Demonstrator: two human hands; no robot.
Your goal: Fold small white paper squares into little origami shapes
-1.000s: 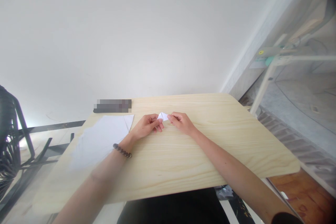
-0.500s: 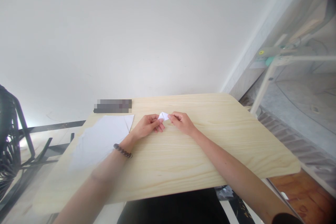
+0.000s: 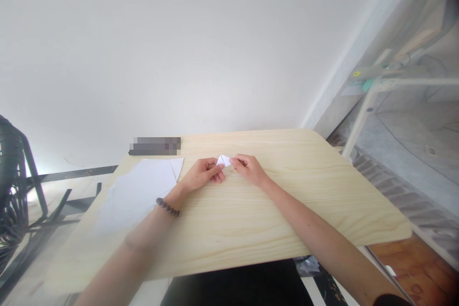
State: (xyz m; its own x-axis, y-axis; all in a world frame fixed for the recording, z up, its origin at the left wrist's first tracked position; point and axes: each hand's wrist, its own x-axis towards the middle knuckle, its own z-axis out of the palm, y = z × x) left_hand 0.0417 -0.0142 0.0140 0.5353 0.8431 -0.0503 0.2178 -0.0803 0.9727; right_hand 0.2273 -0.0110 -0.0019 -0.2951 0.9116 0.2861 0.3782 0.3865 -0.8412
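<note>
A small piece of folded white paper (image 3: 225,159) is held between my two hands above the middle of the table. My left hand (image 3: 202,173), with a dark beaded bracelet (image 3: 168,207) at the wrist, pinches its left side between thumb and fingers. At the paper's right end, my right hand (image 3: 248,168) grips the edge with thumb and forefinger. A crease line shows on the paper's upper face; the fingertips cover its two sides.
White paper sheets (image 3: 139,189) lie spread on the left of the wooden table (image 3: 287,201). Behind them sits a dark, pixelated long object (image 3: 154,147). A wall rises beyond the table's far edge. A black chair (image 3: 21,167) stands at left, a white metal frame (image 3: 362,114) at right.
Both hands keep their hold on the folded paper with almost no movement. The whole view has shifted very slightly.
</note>
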